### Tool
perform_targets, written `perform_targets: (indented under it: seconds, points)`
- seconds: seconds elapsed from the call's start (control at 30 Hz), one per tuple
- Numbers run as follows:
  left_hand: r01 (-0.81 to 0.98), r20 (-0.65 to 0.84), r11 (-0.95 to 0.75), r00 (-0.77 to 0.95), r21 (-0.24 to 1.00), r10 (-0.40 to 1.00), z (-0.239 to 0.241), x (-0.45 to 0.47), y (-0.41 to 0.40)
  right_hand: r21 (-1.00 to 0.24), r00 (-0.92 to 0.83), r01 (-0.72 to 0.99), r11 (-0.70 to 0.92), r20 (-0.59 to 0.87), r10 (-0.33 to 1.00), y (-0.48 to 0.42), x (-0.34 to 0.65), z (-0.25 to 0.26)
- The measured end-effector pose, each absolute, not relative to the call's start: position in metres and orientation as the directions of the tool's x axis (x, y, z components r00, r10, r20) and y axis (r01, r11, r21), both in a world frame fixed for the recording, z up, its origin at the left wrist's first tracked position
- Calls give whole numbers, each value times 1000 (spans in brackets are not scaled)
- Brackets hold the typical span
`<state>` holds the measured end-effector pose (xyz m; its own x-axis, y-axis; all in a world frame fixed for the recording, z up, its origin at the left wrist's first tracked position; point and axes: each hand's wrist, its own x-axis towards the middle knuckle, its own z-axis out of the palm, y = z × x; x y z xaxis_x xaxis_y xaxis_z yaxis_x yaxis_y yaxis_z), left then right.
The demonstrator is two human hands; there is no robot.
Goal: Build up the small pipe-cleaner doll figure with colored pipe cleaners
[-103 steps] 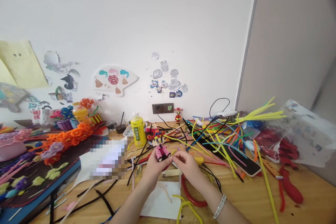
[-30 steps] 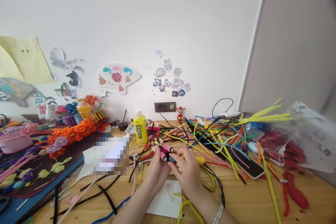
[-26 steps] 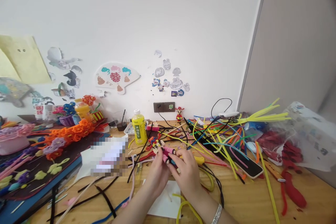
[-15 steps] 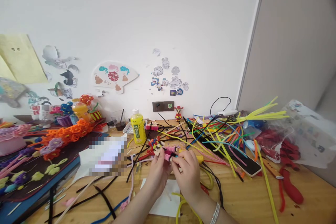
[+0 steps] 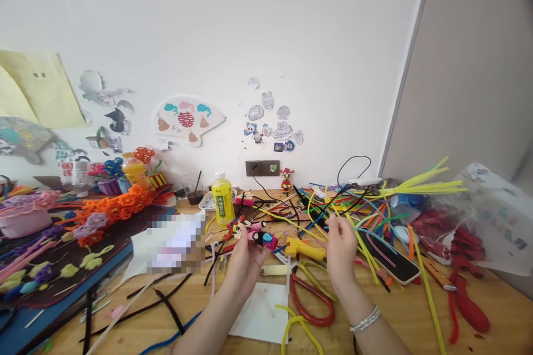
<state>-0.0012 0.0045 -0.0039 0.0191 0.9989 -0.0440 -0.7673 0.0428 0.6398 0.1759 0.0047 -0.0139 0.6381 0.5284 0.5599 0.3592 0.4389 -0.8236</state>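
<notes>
My left hand [image 5: 247, 258] is closed around a small doll [image 5: 261, 237] that seems made of pipe cleaners, in black, pink, red and blue. The doll lies tilted, its pink and blue parts pointing right. Curled in a pinch, my right hand [image 5: 341, 249] is raised apart from the doll; whatever its fingertips hold, if anything, is too small to make out. Just left of that hand lies a yellow glue gun [image 5: 306, 248]. Below the glue gun are red-handled scissors [image 5: 314, 310] and a white sheet of paper [image 5: 262, 321].
A yellow drink bottle [image 5: 222, 202] stands behind the doll. Loose pipe cleaners [image 5: 333, 205] and a phone [image 5: 389, 258] crowd the right. Orange pipe-cleaner flowers [image 5: 112, 211] lie on a dark mat at left. A small red-hatted figure [image 5: 286, 182] stands by the wall.
My right hand has left the doll and moved right and up. The doll has turned in my left hand, showing a blue and magenta part. The glue gun and scissors are now uncovered.
</notes>
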Motion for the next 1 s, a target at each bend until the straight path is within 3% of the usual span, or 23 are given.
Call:
perform_targets:
  seconds: [0.07,0.13,0.27,0.37,0.5,0.57,0.63,0.73,0.77,0.83,1.0]
  points:
    - [-765,-48,34,4,643,999,-5,-2,5,-813,597,369,450,579,556,10,179,-15]
    - [-755,-38,20,-7,656,999,-6,-2,5,-752,411,449,482,654,635,8,170,-18]
    - [-728,21,-4,14,686,1000,-9,-1,3,-452,-36,676,582,768,639,-6,140,-24]
    - [-711,34,-10,21,703,999,-9,2,1,-353,-118,746,565,764,634,-12,128,-30]
    - [-711,37,-20,8,703,999,-8,3,-1,-384,-92,743,548,752,652,-11,122,-37]
    - [-702,43,-21,13,712,999,-7,2,0,-478,-69,667,572,724,686,-11,119,-38]
    - [-684,59,-15,41,729,997,-6,0,0,-651,28,516,557,663,748,-9,120,-36]
    - [-671,87,-10,81,741,993,-4,-2,1,-890,352,124,439,453,819,-1,138,-28]
    - [-675,93,-8,89,738,992,-3,-3,2,-913,450,-42,406,345,824,4,149,-26]
    - [-689,87,3,96,725,992,-3,-4,2,-838,573,-333,432,184,799,15,174,-23]
    - [-678,65,11,87,735,994,-3,-6,4,-821,585,-397,411,119,802,30,205,-23]
